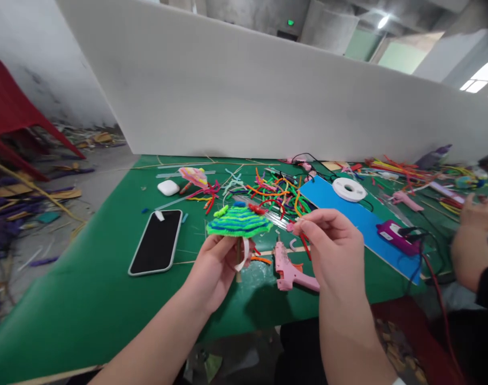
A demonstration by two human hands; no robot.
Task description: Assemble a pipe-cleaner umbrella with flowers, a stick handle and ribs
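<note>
Left hand [214,270] grips pipe-cleaner tree [239,222] by its stick [238,278]; right hand [334,248] pinches pink piece [291,226] alongside; a steady hold seems key.

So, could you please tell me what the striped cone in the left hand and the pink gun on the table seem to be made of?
The striped cone, held by the left hand, looks like wound pipe cleaners: fuzzy, matte green and blue coils. The pink gun appears to be moulded plastic, smooth with a slight sheen.
</note>
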